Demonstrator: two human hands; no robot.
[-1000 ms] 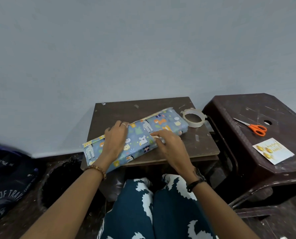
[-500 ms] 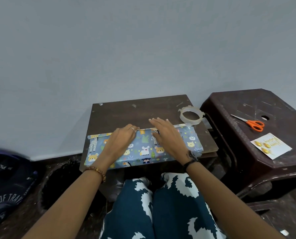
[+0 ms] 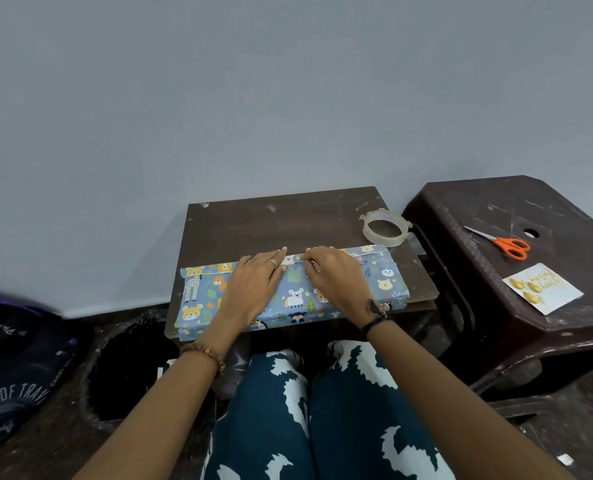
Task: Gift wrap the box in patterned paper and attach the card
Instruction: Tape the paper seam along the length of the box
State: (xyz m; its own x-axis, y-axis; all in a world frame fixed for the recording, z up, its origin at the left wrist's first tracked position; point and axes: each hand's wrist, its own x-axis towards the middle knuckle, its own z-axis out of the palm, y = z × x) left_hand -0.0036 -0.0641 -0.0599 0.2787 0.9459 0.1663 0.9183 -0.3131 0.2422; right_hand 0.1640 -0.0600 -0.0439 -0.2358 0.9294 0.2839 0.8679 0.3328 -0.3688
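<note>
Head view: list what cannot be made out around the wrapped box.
- Wrapped box: the seam along its far edge is covered by the left hand and right hand.
- Tape there: not discernible.
- Card on the stool: gold lettering too small to read.
- Box's near side: hidden by forearms.

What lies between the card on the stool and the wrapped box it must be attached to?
Nothing visible blocks it. The card lies on the plastic stool; only the gap between stool and small table separates it from the wrapped box.

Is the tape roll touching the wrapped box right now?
Apart. The head view shows a strip of bare table between the tape roll and the wrapped box.
</note>
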